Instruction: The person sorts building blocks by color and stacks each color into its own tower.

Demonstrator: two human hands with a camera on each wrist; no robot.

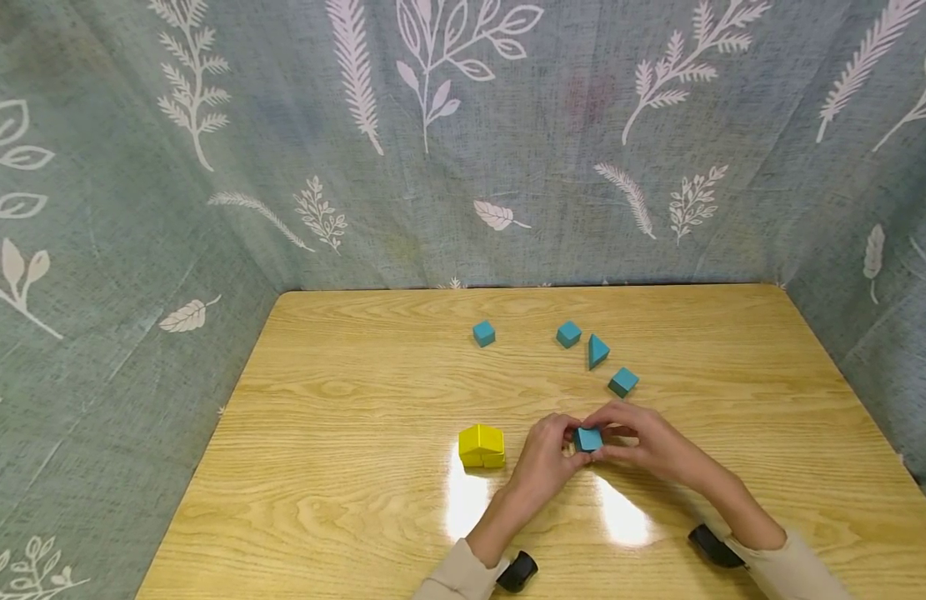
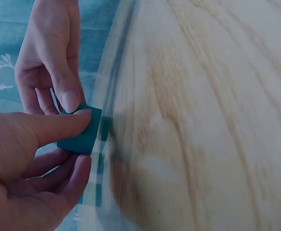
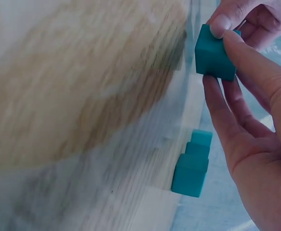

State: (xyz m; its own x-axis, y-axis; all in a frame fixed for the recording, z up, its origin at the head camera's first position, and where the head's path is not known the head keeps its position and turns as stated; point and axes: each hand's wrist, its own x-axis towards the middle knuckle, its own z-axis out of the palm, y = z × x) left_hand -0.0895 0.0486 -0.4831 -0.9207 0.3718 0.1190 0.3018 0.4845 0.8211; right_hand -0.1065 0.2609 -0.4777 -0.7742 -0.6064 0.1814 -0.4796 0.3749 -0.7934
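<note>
A blue cube (image 1: 588,440) is pinched between both hands, low over the front half of the table. My left hand (image 1: 541,458) grips it from the left, thumb across one face and fingertips beneath in the left wrist view. From the right, my right hand (image 1: 646,437) holds the same cube (image 3: 215,54) between thumb and fingers. The two thumbs lie close together on it. Just left of my left hand stands a small group of yellow blocks (image 1: 481,446) with a peaked top.
Beyond the hands, a blue cube (image 1: 623,382), a blue triangular block (image 1: 598,352) and another blue cube (image 1: 568,334) lie on the wooden table (image 1: 342,433). Farther left sits one more blue cube (image 1: 483,333). Leaf-patterned cloth (image 1: 432,208) hangs around the back and sides.
</note>
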